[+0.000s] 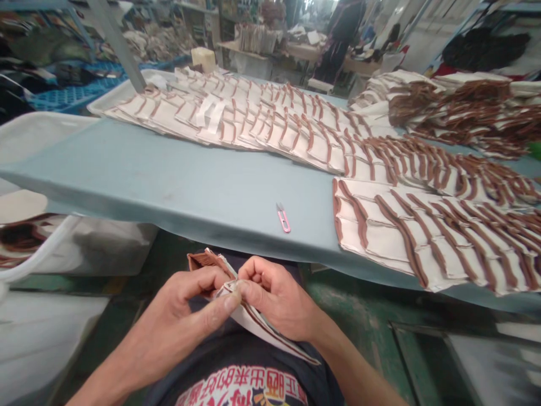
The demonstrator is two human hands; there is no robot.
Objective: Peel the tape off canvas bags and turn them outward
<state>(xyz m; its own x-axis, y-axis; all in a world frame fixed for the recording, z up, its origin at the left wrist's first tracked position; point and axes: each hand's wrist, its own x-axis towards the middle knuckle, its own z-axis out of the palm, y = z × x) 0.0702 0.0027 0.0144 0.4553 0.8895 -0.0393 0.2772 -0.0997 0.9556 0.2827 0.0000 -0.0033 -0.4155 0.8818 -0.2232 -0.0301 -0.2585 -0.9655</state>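
Observation:
Over my lap, in front of the table edge, I hold a folded cream-and-brown fabric piece [266,329] in both hands. My left hand [198,299] pinches it between thumb and fingers at its upper middle. Close against it, my right hand [274,293] pinches the same spot, thumb tip beside the left thumb. One end of the piece, with brown fabric showing, sticks up behind my left fingers; the other end hangs down to the right. What lies exactly between the fingertips is hidden. Pink thread snips [283,219] lie on the blue-grey table [177,175], apart from my hands.
Overlapping rows of cream pieces with brown edging [304,135] run along the table, with more at the right [406,231]. A taller fabric pile [460,107] stands at the back right. White plastic bins [38,132] flank the left side. A person [340,42] stands far back.

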